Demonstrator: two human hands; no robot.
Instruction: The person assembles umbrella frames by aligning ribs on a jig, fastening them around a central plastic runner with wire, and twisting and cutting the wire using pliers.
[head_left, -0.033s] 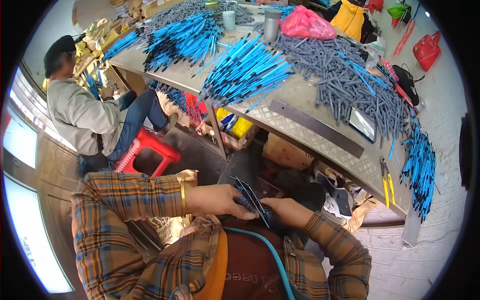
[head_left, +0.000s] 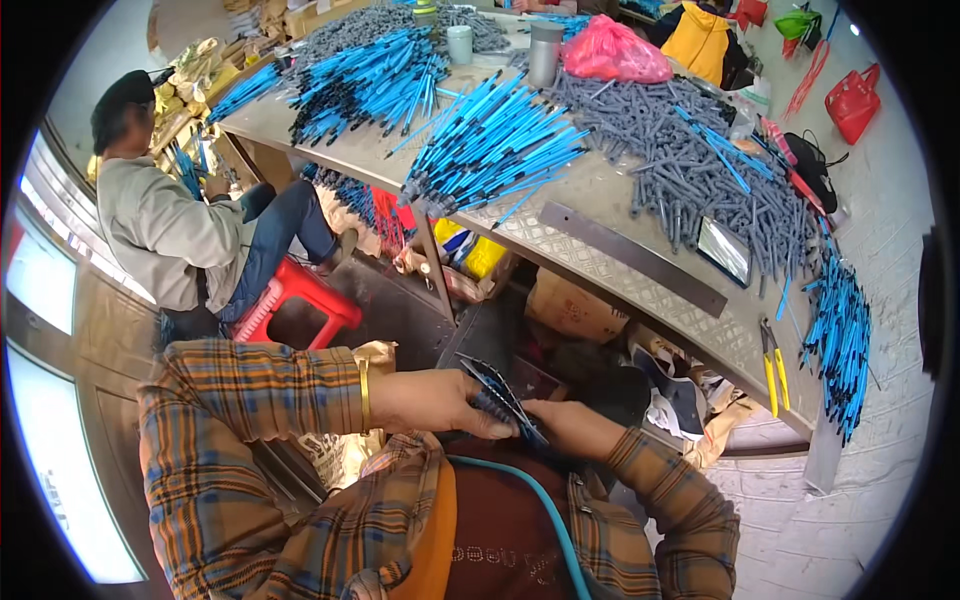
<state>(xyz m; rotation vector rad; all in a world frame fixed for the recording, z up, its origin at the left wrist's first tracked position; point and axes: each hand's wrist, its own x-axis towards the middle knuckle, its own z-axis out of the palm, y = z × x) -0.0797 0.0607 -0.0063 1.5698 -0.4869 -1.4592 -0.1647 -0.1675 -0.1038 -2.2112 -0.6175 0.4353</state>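
Grasping a dark bundle point(head_left: 497, 392) in left hand point(head_left: 435, 402) and right hand point(head_left: 575, 428), off the table's point(head_left: 600, 187) near edge, we have not set it down; blue rods point(head_left: 495, 142) lie gathered along that edge; grey tubes point(head_left: 690, 170) remain loose.

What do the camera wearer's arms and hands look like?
The plaid sleeves are brown with orange and dark blue lines. A thin gold-coloured band circles the left wrist, at the cuff's edge. The left hand and right hand wear no gloves.
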